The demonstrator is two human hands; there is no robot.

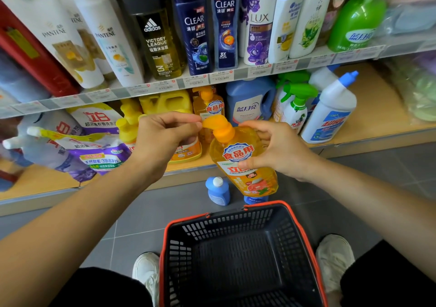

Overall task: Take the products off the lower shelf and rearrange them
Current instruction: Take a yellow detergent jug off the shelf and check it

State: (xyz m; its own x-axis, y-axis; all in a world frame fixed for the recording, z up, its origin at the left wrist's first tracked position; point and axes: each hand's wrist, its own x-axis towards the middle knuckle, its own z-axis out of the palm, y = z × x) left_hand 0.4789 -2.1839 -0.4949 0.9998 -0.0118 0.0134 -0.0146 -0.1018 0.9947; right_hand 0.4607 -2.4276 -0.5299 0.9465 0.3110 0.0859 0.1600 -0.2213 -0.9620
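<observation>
Grey tiled floor (132, 212) below a wood-topped lower shelf (375, 94); upper shelf (303, 64) edged with price tags (221, 76).

Bright, even light — edges blurred, bowed.

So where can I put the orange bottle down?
The basket is empty. Bare shelf shows right of the white bottle, up to the green bags. The floor left of the small blue bottle is free too. Mid-shelf is crowded: yellow jug, blue jug and spray bottle stand close.
</observation>
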